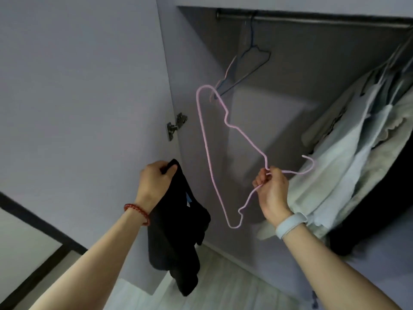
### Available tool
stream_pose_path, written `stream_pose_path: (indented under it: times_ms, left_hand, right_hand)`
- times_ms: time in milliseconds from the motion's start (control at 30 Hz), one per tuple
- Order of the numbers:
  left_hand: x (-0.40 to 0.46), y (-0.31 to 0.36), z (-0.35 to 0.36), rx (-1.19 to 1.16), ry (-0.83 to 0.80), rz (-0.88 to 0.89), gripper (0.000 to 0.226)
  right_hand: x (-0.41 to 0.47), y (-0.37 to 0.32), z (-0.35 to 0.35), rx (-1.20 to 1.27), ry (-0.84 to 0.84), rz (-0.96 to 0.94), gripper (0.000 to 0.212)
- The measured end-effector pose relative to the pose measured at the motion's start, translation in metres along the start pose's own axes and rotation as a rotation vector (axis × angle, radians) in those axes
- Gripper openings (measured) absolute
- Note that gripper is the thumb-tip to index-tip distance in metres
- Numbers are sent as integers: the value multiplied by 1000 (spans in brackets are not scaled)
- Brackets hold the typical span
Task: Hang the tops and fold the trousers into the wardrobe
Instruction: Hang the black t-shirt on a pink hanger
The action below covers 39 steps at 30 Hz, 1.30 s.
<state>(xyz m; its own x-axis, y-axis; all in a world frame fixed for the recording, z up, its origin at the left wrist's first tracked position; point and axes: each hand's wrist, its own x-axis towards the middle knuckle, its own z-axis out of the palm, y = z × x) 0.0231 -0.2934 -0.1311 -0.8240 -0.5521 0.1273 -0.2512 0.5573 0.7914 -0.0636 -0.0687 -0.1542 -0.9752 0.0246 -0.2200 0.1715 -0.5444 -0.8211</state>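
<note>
A: What shows at the left of the frame?

B: The pale lilac wardrobe door (78, 97) fills the upper left, with a metal hinge (175, 127) at its edge. Below it, left of centre, the left hand (154, 182) wears a red bead bracelet (137, 212) at the wrist. Its fingers are curled round the top edge of a black fabric top (176, 233), which hangs down from the grip toward the light wooden floor (223, 276) at the bottom of the frame.

A: And in the middle?

B: A thin pink wire hanger (206, 153) is held tilted, its long bar running from the upper centre down to the lower centre. Above it, a dark blue wire hanger (250, 66) hangs from the metal rail (312, 19) along the top of the frame, inside the open wardrobe.

A: Who holds the pink one?

B: The right hand (271, 191), right of centre, with a pale blue wristband (290, 224). Its fingers are closed round the neck of the hanger, just below the hook, which points to the right.

A: Farther right?

B: Pale hanging garments (348, 153) crowd the right side of the frame, just behind the right hand.
</note>
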Motion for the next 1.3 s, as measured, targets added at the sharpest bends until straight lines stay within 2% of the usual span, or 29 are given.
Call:
stream_pose_path:
  times_ms: [233,333,433,567,700,833,933,1033,1133,1200,1300]
  left_hand:
    - [19,53,-40,-18,32,131,17]
    - [23,70,-55,-70,52,188,16]
    - [25,88,-73,-261,80,226,17]
    - [29,106,-101,-577,166,155,15]
    - [34,105,-117,-581,181,166,14]
    - [38,94,-122,-636,165,114,9]
    - [42,90,-124,-620,156,165,10]
    - [44,92,-125,-510,79,246,9]
    - [43,87,-120,-284,-64,303,18]
    - [42,81,-115,-235,-75,313,21]
    - [43,72,-110,-123,-69,340,13]
  right_hand:
    - [-14,-38,88,232,-148,-37,31]
    - [-14,-34,107,229,-140,-61,31]
    - [-12,-9,107,110,-67,-83,31]
    - [-7,28,82,-250,-3,-101,30]
    - [6,18,71,-443,14,-188,25]
    - [13,-34,79,-639,-17,-425,27]
    - [17,-60,90,-802,-107,-593,22]
    - [23,-69,98,-938,-230,-616,19]
    - [17,-91,116,-880,-305,-658,24]
    - [9,-103,129,-884,-384,-697,30]
    - [1,-102,134,-1178,-558,-717,25]
